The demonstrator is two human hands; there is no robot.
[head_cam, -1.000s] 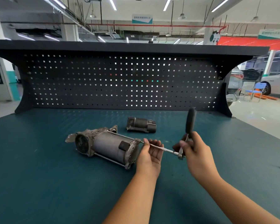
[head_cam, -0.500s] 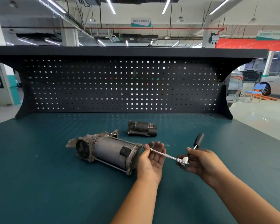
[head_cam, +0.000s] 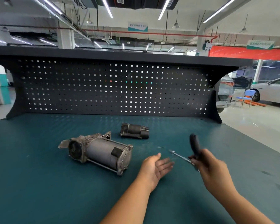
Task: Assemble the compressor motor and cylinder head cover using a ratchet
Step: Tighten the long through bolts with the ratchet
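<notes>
Bench mat point(head_cam: 39, 183): near edge open. Compressor motor point(head_cam: 99, 152) and small cylinder point(head_cam: 134, 131) obstruct centre; pegboard point(head_cam: 87, 88) walls the far edge.

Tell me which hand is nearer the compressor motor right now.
Left. The left hand is open just to the right of the compressor motor, not touching it. The right hand is farther right, gripping the ratchet.
</notes>
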